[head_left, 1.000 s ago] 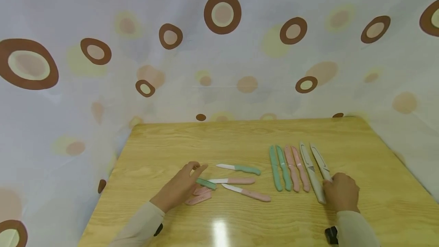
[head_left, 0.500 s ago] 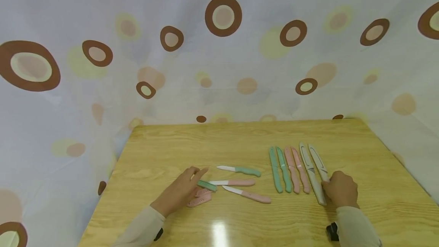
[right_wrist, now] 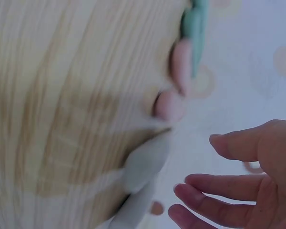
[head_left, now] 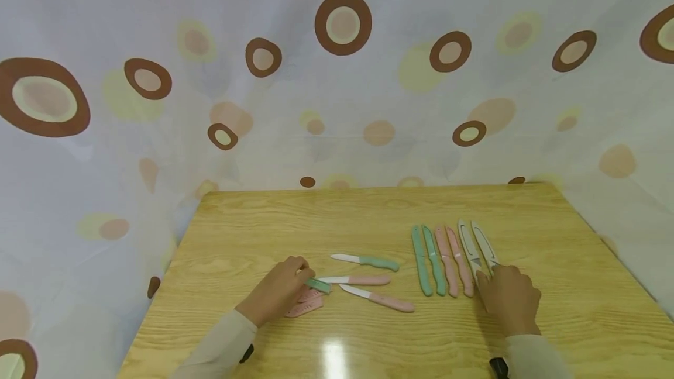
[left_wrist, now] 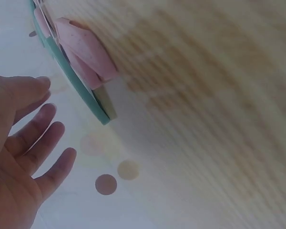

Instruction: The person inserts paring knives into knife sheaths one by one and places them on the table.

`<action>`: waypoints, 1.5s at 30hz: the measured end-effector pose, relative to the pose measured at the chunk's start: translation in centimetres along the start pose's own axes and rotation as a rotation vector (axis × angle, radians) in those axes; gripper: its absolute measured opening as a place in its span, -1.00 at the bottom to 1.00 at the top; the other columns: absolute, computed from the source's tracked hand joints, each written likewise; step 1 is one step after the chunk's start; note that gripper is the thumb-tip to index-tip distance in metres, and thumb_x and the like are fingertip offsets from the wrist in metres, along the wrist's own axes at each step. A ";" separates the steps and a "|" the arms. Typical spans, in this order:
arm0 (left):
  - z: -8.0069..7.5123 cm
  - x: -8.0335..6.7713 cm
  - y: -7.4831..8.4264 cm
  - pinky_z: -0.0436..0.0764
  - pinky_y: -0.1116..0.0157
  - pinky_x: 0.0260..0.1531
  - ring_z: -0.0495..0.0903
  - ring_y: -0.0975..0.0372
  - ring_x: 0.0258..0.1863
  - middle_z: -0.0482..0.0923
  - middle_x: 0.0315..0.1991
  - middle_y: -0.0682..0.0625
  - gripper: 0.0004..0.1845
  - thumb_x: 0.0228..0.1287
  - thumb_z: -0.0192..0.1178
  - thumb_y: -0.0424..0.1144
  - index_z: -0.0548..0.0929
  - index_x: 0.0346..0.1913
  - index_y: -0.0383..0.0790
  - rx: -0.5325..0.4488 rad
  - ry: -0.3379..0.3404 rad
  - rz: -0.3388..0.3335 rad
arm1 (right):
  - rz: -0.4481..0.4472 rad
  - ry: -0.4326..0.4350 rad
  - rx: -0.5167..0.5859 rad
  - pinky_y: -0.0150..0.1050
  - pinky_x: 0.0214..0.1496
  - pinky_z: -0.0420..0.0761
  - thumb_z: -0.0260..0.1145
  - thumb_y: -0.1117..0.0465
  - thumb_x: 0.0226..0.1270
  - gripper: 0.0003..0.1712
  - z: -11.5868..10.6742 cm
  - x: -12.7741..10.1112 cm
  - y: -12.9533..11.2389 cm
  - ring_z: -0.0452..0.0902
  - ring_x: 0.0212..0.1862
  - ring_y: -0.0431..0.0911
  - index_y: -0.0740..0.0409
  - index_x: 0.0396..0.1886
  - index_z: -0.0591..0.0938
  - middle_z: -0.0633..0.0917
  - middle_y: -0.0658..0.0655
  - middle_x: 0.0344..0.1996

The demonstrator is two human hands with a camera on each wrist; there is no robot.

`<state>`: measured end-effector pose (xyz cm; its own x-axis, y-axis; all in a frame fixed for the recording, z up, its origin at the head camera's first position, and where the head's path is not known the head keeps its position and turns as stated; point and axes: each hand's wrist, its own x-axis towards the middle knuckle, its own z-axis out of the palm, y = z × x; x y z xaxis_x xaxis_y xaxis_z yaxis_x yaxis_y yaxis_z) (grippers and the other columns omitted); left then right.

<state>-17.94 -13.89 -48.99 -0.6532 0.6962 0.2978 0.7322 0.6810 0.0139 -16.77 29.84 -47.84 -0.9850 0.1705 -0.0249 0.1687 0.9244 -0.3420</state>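
Observation:
My left hand (head_left: 284,288) hovers beside a green knife sheath (head_left: 318,286) that overlaps pink knife sheaths (head_left: 305,307). In the left wrist view, loosely bent fingers hang apart from the green sheath (left_wrist: 78,83) and pink sheaths (left_wrist: 86,55). Over the handles of two beige sheathed knives (head_left: 485,243) is my right hand (head_left: 509,300). The right wrist view has its fingers spread and holding nothing, away from the beige handles (right_wrist: 148,160). Left of those knives stands a row of two pink knives (head_left: 451,259) and two green knives (head_left: 425,259).
Between the hands lie bare white-bladed knives: a green-handled one (head_left: 378,262) and two pink-handled ones (head_left: 370,280). All rest on a wooden table (head_left: 337,215). A patterned cloth (head_left: 295,98) rises behind the table and along its sides.
My right hand let go of the outer beige knife and moved left over both beige handles. That knife now lies closer to its neighbour. The left hand barely moved.

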 end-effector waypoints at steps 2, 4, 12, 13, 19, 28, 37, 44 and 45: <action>0.1 0.5 -0.1 0.60 0.33 -0.25 0.50 0.18 -0.17 0.51 -0.12 -0.04 -0.72 0.13 0.39 -0.33 0.63 -0.08 -0.20 0.009 -0.042 -0.013 | -0.050 0.004 -0.005 0.26 -0.44 0.55 0.23 0.09 0.33 -0.47 0.2 -0.8 -1.2 0.58 -0.40 0.33 0.54 0.00 0.55 0.63 0.52 -0.25; 0.3 1.0 -0.2 0.60 0.32 -0.22 0.51 0.18 -0.13 0.52 -0.10 -0.03 -0.71 0.13 0.38 -0.33 0.65 -0.06 -0.18 0.023 -0.077 -0.023 | -0.120 0.036 -0.001 0.16 -0.52 0.59 0.29 0.10 0.30 -0.49 0.4 -1.8 -2.2 0.57 -0.51 0.20 0.53 -0.05 0.58 0.65 0.49 -0.31; 0.3 1.5 -0.2 0.63 0.29 -0.20 0.54 0.17 -0.13 0.58 -0.14 0.01 -0.75 0.09 0.42 -0.29 0.68 -0.13 -0.14 0.045 -0.168 -0.037 | -0.351 0.141 0.048 -0.22 -0.56 0.66 0.48 0.21 0.08 -0.60 2.2 -5.7 -5.2 0.64 -0.49 0.12 0.51 -0.27 0.66 0.67 0.44 -0.37; 0.3 1.5 -0.2 0.63 0.29 -0.21 0.54 0.18 -0.14 0.59 -0.15 0.02 -0.76 0.09 0.42 -0.29 0.68 -0.15 -0.14 0.049 -0.174 -0.039 | -0.340 0.116 0.059 -0.17 -0.50 0.69 0.47 0.20 0.09 -0.61 2.4 -6.2 -5.5 0.65 -0.43 0.15 0.49 -0.26 0.67 0.68 0.43 -0.34; 0.7 1.3 -0.3 0.62 0.26 -0.23 0.53 0.19 -0.16 0.58 -0.17 0.04 -0.77 0.06 0.45 -0.28 0.67 -0.21 -0.12 0.058 -0.182 -0.049 | -0.269 -0.046 0.128 -0.01 -0.30 0.71 0.43 0.21 0.14 -0.64 3.1 -8.0 -6.7 0.66 -0.34 0.12 0.45 -0.22 0.67 0.69 0.33 -0.34; 1.3 1.2 -0.8 0.62 0.28 -0.22 0.54 0.21 -0.19 0.58 -0.17 0.06 -0.81 0.13 0.40 -0.25 0.65 -0.20 -0.12 0.080 -0.177 -0.038 | -0.191 -0.157 0.270 -0.05 -0.29 0.70 0.37 0.22 0.23 -0.66 3.5 -8.9 -7.3 0.65 -0.34 -0.04 0.44 -0.14 0.64 0.68 0.18 -0.36; 0.3 1.4 -0.9 0.62 0.29 -0.19 0.54 0.22 -0.19 0.58 -0.18 0.04 -0.73 0.12 0.41 -0.21 0.63 -0.13 -0.16 0.064 -0.084 -0.043 | -0.167 -0.180 0.287 -0.06 -0.27 0.70 0.38 0.20 0.22 -0.63 3.7 -9.0 -7.7 0.64 -0.32 -0.04 0.42 -0.11 0.64 0.68 0.14 -0.33; -0.4 1.5 -0.9 0.63 0.34 -0.24 0.57 0.22 -0.21 0.58 -0.16 0.01 -0.74 0.17 0.37 -0.25 0.62 -0.09 -0.20 0.051 0.015 -0.036 | -0.207 -0.152 0.257 -0.07 -0.28 0.70 0.40 0.20 0.19 -0.66 3.6 -8.8 -8.0 0.63 -0.35 -0.05 0.40 -0.15 0.66 0.68 0.14 -0.38; -0.5 1.5 -0.9 0.63 0.33 -0.24 0.57 0.21 -0.21 0.58 -0.15 0.00 -0.73 0.16 0.37 -0.25 0.62 -0.09 -0.21 0.048 0.025 -0.034 | -0.214 -0.148 0.254 -0.07 -0.29 0.70 0.41 0.21 0.19 -0.66 3.7 -8.8 -8.0 0.63 -0.36 -0.05 0.41 -0.16 0.66 0.68 0.14 -0.39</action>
<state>-19.49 -13.57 -48.07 -0.6719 0.6673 0.3215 0.6994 0.7144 -0.0210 -9.58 19.67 -48.31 -0.9947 -0.0862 -0.0566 -0.0381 0.8166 -0.5759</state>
